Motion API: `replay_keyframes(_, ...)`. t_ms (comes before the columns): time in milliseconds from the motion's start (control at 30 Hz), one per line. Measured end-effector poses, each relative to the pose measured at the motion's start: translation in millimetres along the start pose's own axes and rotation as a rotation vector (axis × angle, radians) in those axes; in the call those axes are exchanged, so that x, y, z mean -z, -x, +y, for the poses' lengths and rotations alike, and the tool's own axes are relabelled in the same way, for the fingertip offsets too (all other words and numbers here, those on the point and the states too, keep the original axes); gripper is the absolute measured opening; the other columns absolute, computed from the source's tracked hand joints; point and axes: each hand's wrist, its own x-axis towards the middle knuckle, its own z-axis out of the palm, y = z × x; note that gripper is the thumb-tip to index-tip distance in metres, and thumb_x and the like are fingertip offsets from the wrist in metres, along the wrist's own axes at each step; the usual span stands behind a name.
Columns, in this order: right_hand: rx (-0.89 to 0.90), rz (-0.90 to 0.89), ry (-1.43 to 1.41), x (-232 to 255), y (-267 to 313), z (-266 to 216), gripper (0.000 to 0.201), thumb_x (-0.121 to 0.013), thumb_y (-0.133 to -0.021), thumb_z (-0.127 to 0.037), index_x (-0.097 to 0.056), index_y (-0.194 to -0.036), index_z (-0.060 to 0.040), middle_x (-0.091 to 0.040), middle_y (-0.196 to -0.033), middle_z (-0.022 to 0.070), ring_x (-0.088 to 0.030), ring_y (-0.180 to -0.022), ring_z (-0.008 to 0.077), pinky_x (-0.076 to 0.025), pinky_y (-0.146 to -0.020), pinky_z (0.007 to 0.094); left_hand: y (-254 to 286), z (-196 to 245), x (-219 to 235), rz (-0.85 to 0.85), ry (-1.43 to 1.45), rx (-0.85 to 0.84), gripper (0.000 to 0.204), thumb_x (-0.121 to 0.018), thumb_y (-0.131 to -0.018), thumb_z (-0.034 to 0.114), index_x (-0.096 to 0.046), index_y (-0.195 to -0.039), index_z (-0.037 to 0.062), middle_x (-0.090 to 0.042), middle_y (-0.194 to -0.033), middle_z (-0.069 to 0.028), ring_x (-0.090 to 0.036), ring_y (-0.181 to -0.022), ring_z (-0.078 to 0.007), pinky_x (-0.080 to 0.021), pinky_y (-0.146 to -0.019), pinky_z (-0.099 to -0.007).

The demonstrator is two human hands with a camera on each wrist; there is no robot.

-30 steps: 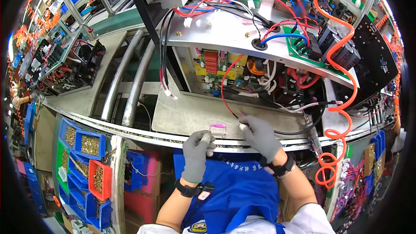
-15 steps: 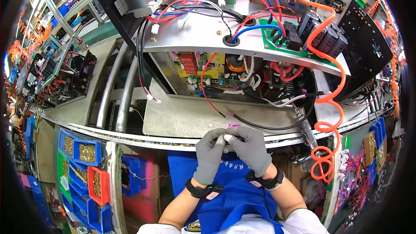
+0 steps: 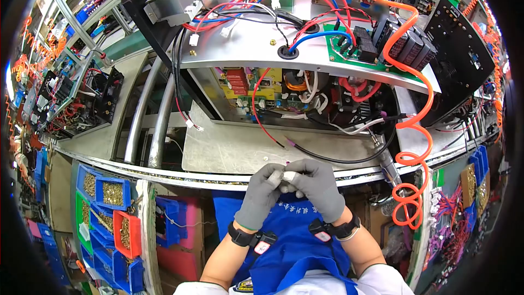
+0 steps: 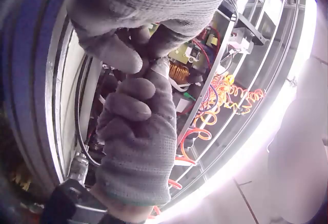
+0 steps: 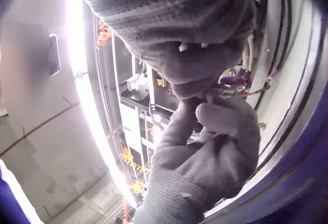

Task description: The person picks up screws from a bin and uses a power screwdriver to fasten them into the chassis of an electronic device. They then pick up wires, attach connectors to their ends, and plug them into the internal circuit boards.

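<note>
Both grey-gloved hands meet at the front edge of the bench, fingertips together. My left hand [image 3: 263, 192] and right hand [image 3: 316, 187] have bent fingers and pinch a short purple-sleeved lead [image 5: 233, 79], mostly hidden by the gloves. A bit of metal shows beside its purple sleeve in the right wrist view. Just beyond the hands, a red wire [image 3: 261, 125] hangs from the open metal chassis [image 3: 240, 63]. The end of a black cable [image 3: 333, 159] with a purple tip lies near the red wire's end on the metal plate [image 3: 218, 145].
A coiled orange air hose [image 3: 420, 158] hangs at the right, near a metal driver tool [image 3: 386, 161]. Blue bins [image 3: 112, 191] and a red bin [image 3: 126, 235] of small brass-coloured parts stand at the lower left. Rollers [image 3: 144, 112] lie left of the plate.
The right hand has left the black cable's end and moved left to meet the left hand. The purple-sleeved lead, earlier lying on the plate's front edge, is now between the fingers.
</note>
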Motion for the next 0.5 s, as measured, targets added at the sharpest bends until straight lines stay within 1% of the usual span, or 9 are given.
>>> replay_keyframes(33,-0.006,-0.015,-0.037,1.5,-0.6,2.9,0.022,-0.068,-0.089,-0.013,-0.067,-0.106,0.0020,-0.069,-0.082,0.0071,-0.062,-0.063,0.0083,-0.051,-0.058,0.0200,-0.5,0.9,-1.5,0.003,-0.007,-0.006,0.022,-0.060,-0.096,0.016,-0.058,-0.109,-0.0004,-0.061,-0.093,-0.0067,-0.057,-0.077,-0.0153,-0.049,-0.073,-0.0296)
replay_keyframes(133,0.012,-0.011,-0.134,4.9,-0.8,12.4,0.024,-0.069,-0.090,-0.016,-0.066,-0.108,0.0009,-0.069,-0.089,0.0084,-0.062,-0.067,0.0084,-0.052,-0.059,0.0206,2.0,7.7,-14.6,0.074,-0.358,-0.162,0.017,-0.062,-0.093,0.013,-0.061,-0.106,0.0016,-0.060,-0.093,-0.0058,-0.057,-0.080,-0.0150,-0.049,-0.074,-0.0289)
replay_keyframes(233,-0.102,-0.067,-0.302,9.6,-0.3,18.4,0.028,-0.069,-0.091,-0.018,-0.064,-0.112,0.0004,-0.067,-0.092,0.0073,-0.063,-0.069,0.0090,-0.053,-0.062,0.0198,-3.4,9.7,-9.9,0.015,-0.809,-0.493,0.011,-0.064,-0.089,0.008,-0.064,-0.098,0.0026,-0.060,-0.092,-0.0058,-0.058,-0.083,-0.0145,-0.049,-0.073,-0.0280)
replay_keyframes(333,-0.157,-0.169,-0.397,16.1,2.6,23.2,0.034,-0.067,-0.092,-0.022,-0.060,-0.117,0.0003,-0.066,-0.091,0.0049,-0.063,-0.071,0.0087,-0.052,-0.065,0.0185,-0.2,21.9,-16.8,-0.042,-0.978,-0.551,0.010,-0.066,-0.085,0.006,-0.067,-0.094,0.0033,-0.060,-0.093,-0.0072,-0.059,-0.085,-0.0146,-0.049,-0.071,-0.0273)
replay_keyframes(433,-0.204,-0.300,-0.522,22.7,6.5,30.0,0.036,-0.065,-0.094,-0.025,-0.059,-0.118,0.0002,-0.065,-0.091,0.0039,-0.062,-0.072,0.0076,-0.051,-0.066,0.0180,6.7,26.7,-24.8,-0.063,-1.043,-0.518,0.010,-0.065,-0.085,0.004,-0.068,-0.094,0.0033,-0.060,-0.094,-0.0076,-0.060,-0.085,-0.0152,-0.050,-0.071,-0.0275)
replay_keyframes(467,-0.182,-0.318,-0.538,21.0,9.2,28.1,0.036,-0.062,-0.095,-0.027,-0.058,-0.119,-0.0005,-0.065,-0.091,0.0034,-0.060,-0.070,0.0066,-0.050,-0.064,0.0183,8.8,27.0,-27.7,-0.065,-1.012,-0.502,0.011,-0.064,-0.084,0.004,-0.068,-0.094,0.0034,-0.060,-0.094,-0.0077,-0.058,-0.086,-0.0158,-0.049,-0.072,-0.0280)
replay_keyframes(500,-0.183,-0.301,-0.593,19.3,12.6,26.2,0.035,-0.063,-0.094,-0.025,-0.059,-0.119,-0.0003,-0.065,-0.090,0.0034,-0.060,-0.070,0.0070,-0.050,-0.064,0.0185,10.6,26.3,-31.0,-0.065,-0.982,-0.485,0.012,-0.064,-0.083,0.003,-0.068,-0.094,0.0036,-0.059,-0.093,-0.0077,-0.057,-0.086,-0.0163,-0.047,-0.074,-0.0286)
